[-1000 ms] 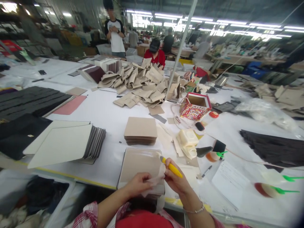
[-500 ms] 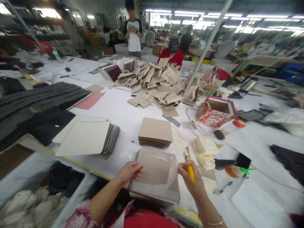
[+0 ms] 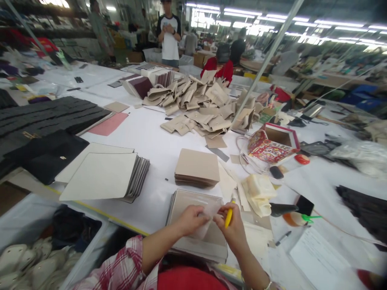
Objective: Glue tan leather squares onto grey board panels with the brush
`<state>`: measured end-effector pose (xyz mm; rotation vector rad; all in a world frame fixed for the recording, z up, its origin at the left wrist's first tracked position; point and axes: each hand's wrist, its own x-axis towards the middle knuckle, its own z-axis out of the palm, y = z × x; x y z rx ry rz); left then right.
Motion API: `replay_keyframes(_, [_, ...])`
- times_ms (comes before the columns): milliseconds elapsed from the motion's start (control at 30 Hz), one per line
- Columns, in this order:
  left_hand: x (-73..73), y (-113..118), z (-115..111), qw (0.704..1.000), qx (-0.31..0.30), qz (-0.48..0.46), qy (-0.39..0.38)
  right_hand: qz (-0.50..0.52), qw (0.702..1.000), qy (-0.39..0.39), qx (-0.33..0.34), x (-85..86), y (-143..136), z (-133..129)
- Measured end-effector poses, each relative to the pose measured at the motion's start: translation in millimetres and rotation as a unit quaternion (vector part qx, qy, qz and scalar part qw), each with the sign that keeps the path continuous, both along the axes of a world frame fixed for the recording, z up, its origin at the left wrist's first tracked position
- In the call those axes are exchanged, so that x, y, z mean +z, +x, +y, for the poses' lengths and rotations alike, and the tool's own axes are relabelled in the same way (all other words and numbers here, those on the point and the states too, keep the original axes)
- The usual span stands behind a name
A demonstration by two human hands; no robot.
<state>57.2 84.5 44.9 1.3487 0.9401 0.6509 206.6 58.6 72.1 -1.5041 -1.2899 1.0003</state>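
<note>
A stack of beige panels with dark edges lies at the table's near edge, in front of my body. Over its top panel, a piece of clear plastic film is raised and bent between my hands. My left hand pinches the film from the left, fingers closed. At the film's right side my right hand has its fingertips closed on the film's edge. It also grips a slim yellow-handled tool, tip pointing up; the tip is too small to make out.
Behind stands another beige panel stack; pale boards are piled left. A heap of beige pieces spreads across the back. A patterned box, yellowish cloth and written sheet are on the right. A slanting pole crosses the view.
My left hand has moved right, from the stack's left edge to the film. My right hand has shifted slightly left. The film, lying mostly flat before, is now lifted and folded up between them.
</note>
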Motion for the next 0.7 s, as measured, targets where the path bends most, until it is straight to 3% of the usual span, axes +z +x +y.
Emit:
replay_keyframes(133, [-5.6, -10, -1, 0.993, -0.033, 0.107, 0.021, -0.192, 0.981, -0.002, 0.034, -5.8, 11, -1])
replay_keyframes(267, [-18.1, -35, 4, 0.993, -0.028, 0.1, -0.053, -0.228, 0.974, 0.003, 0.003, -16.7, 23, 7])
replay_keyframes(400, [-30.4, -66, 14, 0.986, 0.059, 0.065, -0.14, -0.211, 0.976, -0.01, -0.051, -36.1, 35, 19])
replay_keyframes(500, [-38.9, -76, 23, 0.974, 0.138, 0.072, -0.162, -0.245, 0.967, 0.003, -0.069, -51.8, 37, 25])
replay_keyframes(600, [-50.6, -73, 33, 0.962, 0.208, 0.14, -0.11, -0.281, 0.957, 0.028, -0.072, -64.7, 34, 28])
replay_keyframes(700, [-61.2, -69, 43, 0.943, 0.24, 0.228, -0.021, -0.322, 0.944, 0.042, -0.065, -73.4, 33, 30])
